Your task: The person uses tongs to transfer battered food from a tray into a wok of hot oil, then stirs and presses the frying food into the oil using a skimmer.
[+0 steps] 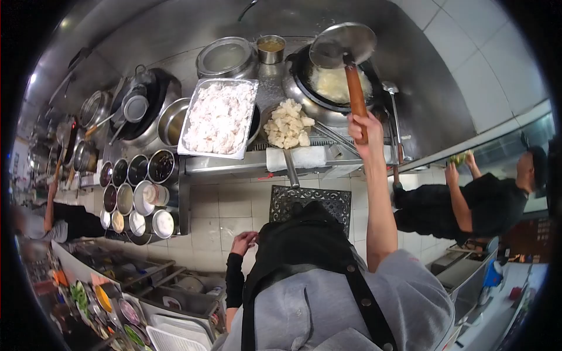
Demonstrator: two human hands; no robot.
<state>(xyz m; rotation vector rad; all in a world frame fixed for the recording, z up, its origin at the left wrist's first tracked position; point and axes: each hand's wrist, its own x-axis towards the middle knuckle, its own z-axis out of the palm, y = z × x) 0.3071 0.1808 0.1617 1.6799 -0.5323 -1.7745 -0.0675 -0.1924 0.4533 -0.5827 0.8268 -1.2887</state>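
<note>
My right hand (364,130) is wrapped round the wooden handle of a skimmer (355,88). The skimmer's wide round metal head is raised above the far side of a wok (304,93), where pale, foamy oil (333,85) shows. Left of the wok, pale fried pieces (288,124) are heaped in a vessel whose metal handle (291,168) points towards me. Beside them, a metal tray (249,117) holds white, floury-coated pieces (215,117). Low near my apron, my left hand (244,241) has its fingers curled in, and I see nothing in it.
Several seasoning pots (139,169) stand at the left. Behind the tray are a lidded pot (226,57) and a small metal pot (271,50). A ladle (393,108) leans right of the wok. One co-worker (474,199) stands right, another (52,219) far left. A black mat (310,202) lies below.
</note>
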